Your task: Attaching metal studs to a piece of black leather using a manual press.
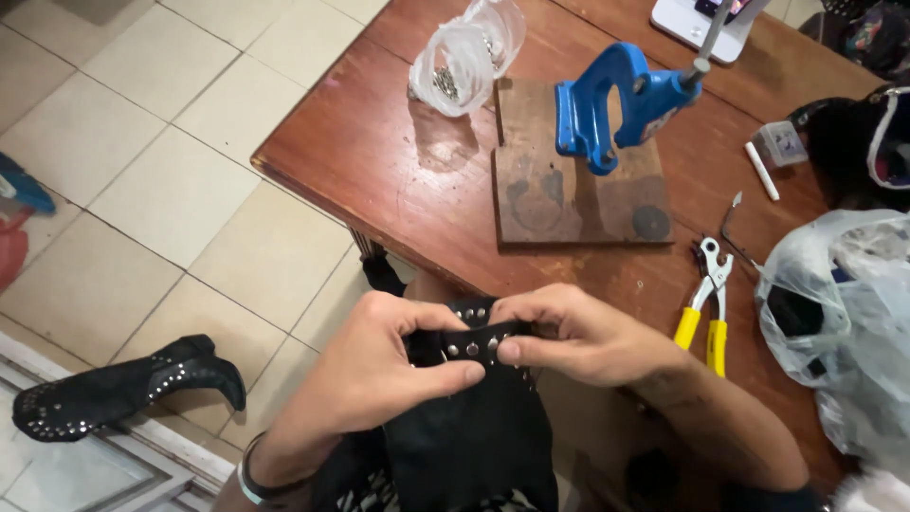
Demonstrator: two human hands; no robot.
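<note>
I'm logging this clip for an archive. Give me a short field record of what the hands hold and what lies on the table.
left hand: pinches studded black strap
right hand: grips the same strap from the other side
table: wooden, reddish brown
press: blue hand press on wooden board
pliers: yellow-handled pliers, right of board
bags: clear bag of metal pieces
floor: studded black boot on tiles

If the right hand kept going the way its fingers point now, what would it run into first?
The right hand points leftward, so it would probably meet the left hand first, across the black studded leather strap both pinch; their fingertips already nearly touch.
</note>
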